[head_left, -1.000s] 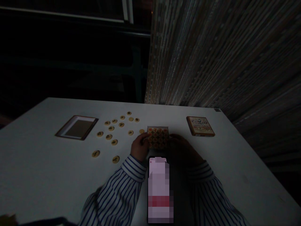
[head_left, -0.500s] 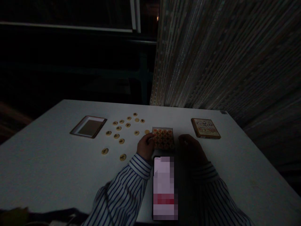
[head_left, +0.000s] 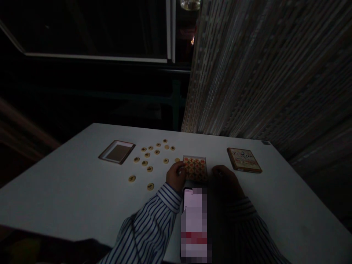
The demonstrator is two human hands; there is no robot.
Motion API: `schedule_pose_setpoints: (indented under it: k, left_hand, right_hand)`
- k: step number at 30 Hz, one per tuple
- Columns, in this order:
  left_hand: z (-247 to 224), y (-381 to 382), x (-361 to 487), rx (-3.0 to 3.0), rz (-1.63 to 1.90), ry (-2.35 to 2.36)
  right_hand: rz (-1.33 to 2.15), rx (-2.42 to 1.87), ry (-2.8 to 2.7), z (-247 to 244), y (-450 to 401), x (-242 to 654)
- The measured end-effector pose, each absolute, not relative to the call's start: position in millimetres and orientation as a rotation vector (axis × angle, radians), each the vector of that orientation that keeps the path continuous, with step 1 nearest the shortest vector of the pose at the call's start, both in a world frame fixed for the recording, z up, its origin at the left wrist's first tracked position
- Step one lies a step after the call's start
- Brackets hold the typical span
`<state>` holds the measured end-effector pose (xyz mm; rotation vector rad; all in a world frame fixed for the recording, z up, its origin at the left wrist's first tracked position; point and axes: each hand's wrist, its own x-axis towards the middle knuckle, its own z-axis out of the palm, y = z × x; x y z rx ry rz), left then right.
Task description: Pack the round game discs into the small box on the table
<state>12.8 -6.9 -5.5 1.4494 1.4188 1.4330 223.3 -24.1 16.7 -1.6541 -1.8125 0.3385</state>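
An open box point(head_left: 206, 179) holds rows of round Chinese chess pieces point(head_left: 195, 168) with red characters. At its left edge is my left hand point(head_left: 176, 176), its fingers curled and touching the box's side. Just right of the box, in shadow, my right hand point(head_left: 227, 180) rests with bent fingers, apart from the box; whatever may be inside them is hidden. Loose chess pieces point(head_left: 145, 163) with dark characters lie scattered to the left, a few of them blank side up. Below the box, between my forearms, lies a lit phone point(head_left: 194, 220) with a blurred screen.
The white table point(head_left: 82, 194) also carries an open, shallow box part point(head_left: 102, 158) at the left and a printed box lid point(head_left: 245, 160) at the right. A string curtain point(head_left: 247, 73) hangs beyond the far right edge. The room is dark.
The camera view has tilted up and shifted left, so everything sits lower and further right. Both hands keep nearly the same place beside the box; the pieces have not visibly moved.
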Motion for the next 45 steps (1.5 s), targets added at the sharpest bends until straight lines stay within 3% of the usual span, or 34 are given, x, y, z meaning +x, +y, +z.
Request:
schedule_pose_setpoints:
  k: [12, 28, 37, 45]
  left_hand:
    - [23.1, -32.3, -8.6, 1.478, 1.519, 1.307]
    - [35.8, -18.4, -110.5, 1.415, 1.702, 1.754]
    - [13.4, -4.9, -136.4, 1.373, 1.741, 1.817]
    - [0.7, -8.5, -137.6, 1.665, 1.581, 1.867]
  right_hand:
    - [0.238, -1.567, -1.846, 15.9, -19.2, 226.7]
    - [0.307, -1.523, -1.721, 31.5, -17.7, 217.9]
    - [0.286, -1.397, -1.829, 68.8, -11.9, 187.2]
    - [0.344, -1.315, -2.111, 72.9, 1.0, 143.1]
